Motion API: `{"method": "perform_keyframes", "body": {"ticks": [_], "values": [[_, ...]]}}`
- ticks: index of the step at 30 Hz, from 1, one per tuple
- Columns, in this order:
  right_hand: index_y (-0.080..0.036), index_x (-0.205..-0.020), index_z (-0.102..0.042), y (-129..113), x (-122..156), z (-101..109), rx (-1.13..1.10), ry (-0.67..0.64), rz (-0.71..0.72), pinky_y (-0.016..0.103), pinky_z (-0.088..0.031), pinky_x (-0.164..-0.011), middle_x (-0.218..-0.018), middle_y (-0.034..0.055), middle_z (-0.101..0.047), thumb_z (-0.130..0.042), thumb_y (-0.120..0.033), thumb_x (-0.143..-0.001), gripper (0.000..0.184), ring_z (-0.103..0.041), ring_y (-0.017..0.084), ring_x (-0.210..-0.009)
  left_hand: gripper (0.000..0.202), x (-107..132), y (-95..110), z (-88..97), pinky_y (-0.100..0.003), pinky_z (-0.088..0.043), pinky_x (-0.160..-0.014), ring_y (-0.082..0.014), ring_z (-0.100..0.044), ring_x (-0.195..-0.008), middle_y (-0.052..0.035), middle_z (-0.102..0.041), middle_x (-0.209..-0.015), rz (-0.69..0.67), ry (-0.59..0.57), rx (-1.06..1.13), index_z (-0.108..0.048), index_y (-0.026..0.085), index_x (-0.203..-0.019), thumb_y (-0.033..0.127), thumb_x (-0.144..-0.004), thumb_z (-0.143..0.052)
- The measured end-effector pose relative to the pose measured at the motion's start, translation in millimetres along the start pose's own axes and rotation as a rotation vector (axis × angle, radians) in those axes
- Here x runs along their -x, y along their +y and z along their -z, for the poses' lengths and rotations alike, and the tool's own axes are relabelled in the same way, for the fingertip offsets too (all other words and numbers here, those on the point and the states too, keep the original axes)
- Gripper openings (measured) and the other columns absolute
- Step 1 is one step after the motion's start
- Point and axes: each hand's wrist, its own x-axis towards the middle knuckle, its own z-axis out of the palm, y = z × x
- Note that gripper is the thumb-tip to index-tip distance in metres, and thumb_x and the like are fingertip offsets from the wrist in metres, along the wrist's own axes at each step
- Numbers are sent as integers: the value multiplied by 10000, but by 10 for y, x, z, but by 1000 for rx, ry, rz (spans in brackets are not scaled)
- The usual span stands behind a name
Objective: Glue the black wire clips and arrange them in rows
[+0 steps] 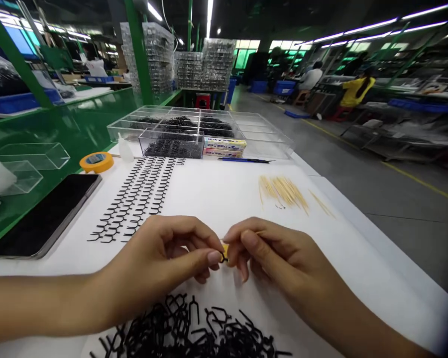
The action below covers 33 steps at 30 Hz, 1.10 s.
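My left hand (171,253) and my right hand (263,253) meet fingertip to fingertip above the white table (216,194). The left thumb and forefinger pinch a small black plastic clip (222,257). The right fingers are closed on a thin yellow wooden stick (226,248), its end against the clip. A loose heap of black clips (186,330) lies just below my hands. Several rows of black clips (138,194) are laid out neatly to the upper left. A spread of wooden sticks (283,191) lies to the upper right.
Clear plastic boxes (194,132) holding black parts stand at the table's far end, with a tape roll (96,161) and a black pen (244,160) nearby. A dark tablet (45,216) lies at left. People sit at benches across the aisle (354,89).
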Motion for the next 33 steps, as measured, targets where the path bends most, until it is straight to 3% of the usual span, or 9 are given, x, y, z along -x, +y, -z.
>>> {"method": "perform_keyframes", "body": {"ticks": [3,6,8,13,18,25,33], "values": [[-202,-803,-623,-48,55,-45,-126,-107,-105,169,-311,-369,-573,-26,-555,-486,-206,-892,163,-453,71,-436,57,35,-38,18,-74,-479,-485,-49,-586,-522,39,-637,-615,-19,4,82,-648,224,-774,177,-753,-624],[-222,-833,-638,-68,94,-99,-268,-186,-170,156,-351,-394,-647,-10,-589,-533,-220,-875,113,-503,79,-486,148,62,-49,29,-28,-468,-494,-38,-602,-534,58,-654,-606,-66,9,115,-653,225,-740,81,-703,-652],[-232,-832,-645,-67,110,-128,-301,-186,-198,157,-381,-425,-681,0,-605,-557,-240,-866,95,-535,91,-527,161,66,-41,24,-17,-466,-494,-37,-607,-534,62,-663,-605,-106,36,62,-656,216,-712,58,-685,-656],[-239,-794,-652,-61,144,-161,-275,-197,-228,144,-366,-406,-615,-12,-576,-567,-266,-866,115,-501,80,-484,77,99,-34,-19,-52,-489,-460,-52,-606,-499,65,-659,-587,-198,67,-124,-633,224,-690,167,-741,-628],[-250,-788,-649,-98,184,-163,-240,-211,-250,138,-337,-376,-568,-28,-543,-553,-297,-880,142,-409,60,-415,146,182,-51,-44,-36,-470,-453,-34,-589,-471,85,-653,-581,-258,82,-117,-620,222,-702,77,-709,-636],[-246,-798,-652,-99,179,-178,-274,-209,-285,116,-374,-396,-563,-27,-533,-569,-317,-877,134,-421,57,-420,90,184,-58,-39,-27,-456,-419,-31,-585,-440,81,-648,-556,-296,78,-146,-613,199,-688,123,-732,-633],[-215,-802,-641,-127,198,-168,-427,-223,-381,52,-342,-398,-603,-32,-538,-595,-332,-871,143,-418,21,-438,81,250,159,-105,-8,-424,-488,-18,-579,-486,25,-638,-548,-123,135,-159,-617,93,-658,68,-734,-600]]}}
